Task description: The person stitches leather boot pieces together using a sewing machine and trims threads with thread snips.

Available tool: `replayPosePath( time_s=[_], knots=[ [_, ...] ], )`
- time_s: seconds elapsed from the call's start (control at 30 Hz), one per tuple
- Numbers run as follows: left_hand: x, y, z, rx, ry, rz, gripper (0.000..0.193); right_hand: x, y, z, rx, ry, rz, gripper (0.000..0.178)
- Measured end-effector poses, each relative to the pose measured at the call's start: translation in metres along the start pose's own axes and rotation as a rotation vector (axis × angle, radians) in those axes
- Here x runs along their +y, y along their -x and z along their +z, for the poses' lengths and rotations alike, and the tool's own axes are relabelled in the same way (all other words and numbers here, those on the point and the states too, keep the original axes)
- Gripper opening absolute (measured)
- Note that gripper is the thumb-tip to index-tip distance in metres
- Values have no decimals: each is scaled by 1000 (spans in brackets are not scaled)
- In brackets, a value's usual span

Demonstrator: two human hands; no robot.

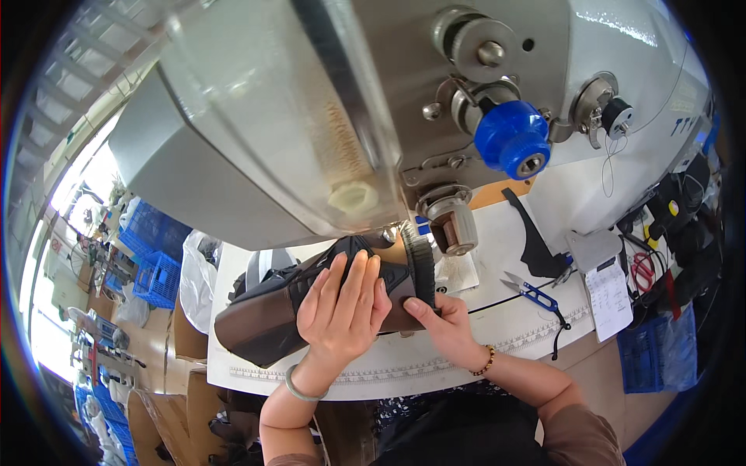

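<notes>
- Your left hand (pixel 342 314) lies flat upon the brown-and-black piece (pixel 260 322), fingers stretched, gripping nothing.
- Your right hand (pixel 452 332) is nearly closed at the piece's right edge, thumb on top; it seems to pinch, but the lower fingers are hidden.
- This piece is over the white surface (pixel 497 377), below the sewing machine (pixel 249 132).
- Blue snips (pixel 536 295) lie to the right.

Big blue letters on sewing machine's (pixel 412 93) white casing, far right, bent by curve and running toward edge of view. Along near side of bench (pixel 505 322), 1 ruler strip (pixel 497 346), ticks plain, figures too fine for me to read. At bench's right end, 1 white paper sheet (pixel 610 303), rows of small dark writing, too blurred to make out.
</notes>
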State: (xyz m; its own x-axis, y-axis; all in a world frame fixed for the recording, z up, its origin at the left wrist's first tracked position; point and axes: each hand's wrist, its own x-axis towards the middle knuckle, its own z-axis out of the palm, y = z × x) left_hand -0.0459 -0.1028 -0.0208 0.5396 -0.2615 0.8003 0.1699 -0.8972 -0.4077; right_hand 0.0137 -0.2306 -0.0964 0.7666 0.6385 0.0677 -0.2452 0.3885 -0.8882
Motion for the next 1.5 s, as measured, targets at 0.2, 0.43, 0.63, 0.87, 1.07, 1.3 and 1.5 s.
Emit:
replayPosePath(
  time_s=[0.2, 0.43, 0.63, 0.87, 1.07, 1.3, 1.5],
  knots=[
    [-4, -3, 1, 4, 53, -20, 18, -11, -2, 4, 12, 6, 21, 23],
    [-7, 2, 2, 62, 194, -12, 16, -10, -1, 1, -53, 35, -54, 17],
    [-2, -2, -1, 32, 188, -51, 13, -6, -1, 4, -12, -62, -71, 16],
    [-4, -7, 3, 48, 176, -15, 16, -13, -3, 2, -39, -103, -20, 16],
    [-7, -11, 4, 39, 205, -21, 15, -18, -6, 1, -25, -119, -6, 19],
    [-4, -10, -15, -133, 155, -103, 20, -23, -8, -7, -178, 20, -22, 31],
    [-7, -10, -11, -105, 185, -92, 23, -20, -2, -4, -134, 32, 26, 32]
  ],
)
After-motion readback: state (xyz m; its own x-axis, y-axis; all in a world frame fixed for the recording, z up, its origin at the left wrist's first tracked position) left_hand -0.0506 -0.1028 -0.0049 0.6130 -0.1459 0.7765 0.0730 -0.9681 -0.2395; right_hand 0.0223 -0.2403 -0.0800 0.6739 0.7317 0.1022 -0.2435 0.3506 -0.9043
